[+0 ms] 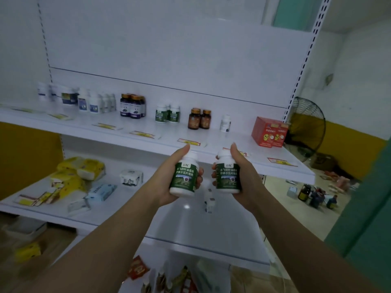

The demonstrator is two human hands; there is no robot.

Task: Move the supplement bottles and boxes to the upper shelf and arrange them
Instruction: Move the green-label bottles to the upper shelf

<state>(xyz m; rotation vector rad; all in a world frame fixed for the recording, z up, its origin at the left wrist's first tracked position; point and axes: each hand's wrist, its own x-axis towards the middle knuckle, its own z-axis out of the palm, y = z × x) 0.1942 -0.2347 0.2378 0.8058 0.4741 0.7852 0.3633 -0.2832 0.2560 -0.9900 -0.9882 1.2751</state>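
My left hand (169, 176) grips a white bottle with a green label (185, 175), held upright just below the front edge of the upper shelf (148, 142). My right hand (243, 176) holds a matching green-label bottle (227, 175) beside it. On the upper shelf stand two like green-label bottles (168, 113), purple bottles with gold caps (132, 106), two brown bottles (199, 119), a small white bottle (225, 123), several white bottles (84, 99) at the left, and red boxes (269, 132) at the right.
The lower shelf (179, 225) carries yellow packs (80, 168), tissue packs and small boxes at the left, and a small white bottle (208, 199) between my arms. A black fan (306, 127) stands right of the shelving. Bottles and clutter lie on the floor (313, 195).
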